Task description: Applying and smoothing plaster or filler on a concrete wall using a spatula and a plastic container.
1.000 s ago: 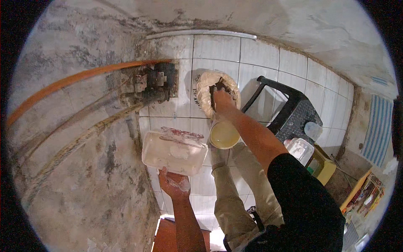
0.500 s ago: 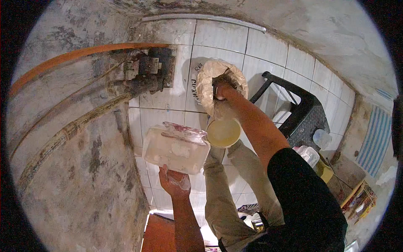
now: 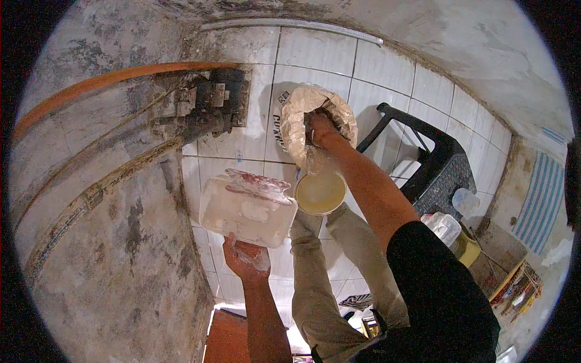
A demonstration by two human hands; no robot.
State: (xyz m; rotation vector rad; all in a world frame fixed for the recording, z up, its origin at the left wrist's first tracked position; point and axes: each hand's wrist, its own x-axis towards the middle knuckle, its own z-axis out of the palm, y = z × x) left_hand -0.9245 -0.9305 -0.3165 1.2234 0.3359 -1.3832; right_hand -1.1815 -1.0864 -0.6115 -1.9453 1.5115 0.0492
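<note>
My left hand [image 3: 247,257] is closed on the near edge of a translucent plastic container [image 3: 245,215], holding it up over the floor. Whitish residue shows in the container, and white smears cover my palm. Along its far rim lies a flat maroon strip [image 3: 261,186] streaked with white; its kind is unclear. My right hand [image 3: 325,130] reaches down into the mouth of an upright brown paper sack [image 3: 295,115]. Its fingers are hidden in the dark opening. Between the sack and my legs stands a round tub [image 3: 321,192] with a cloudy yellowish inside.
A black plastic stool [image 3: 439,163] lies tipped on the right, beside clear plastic containers [image 3: 445,227]. On the left, a dark motor-like machine [image 3: 221,100] sits by the stained wall [image 3: 109,242], with an orange belt [image 3: 121,74] running to it. White tiles [image 3: 315,51] cover the floor.
The container in my left hand has shifted slightly left. My right hand has drawn up a little inside the sack, so more of it shows.
</note>
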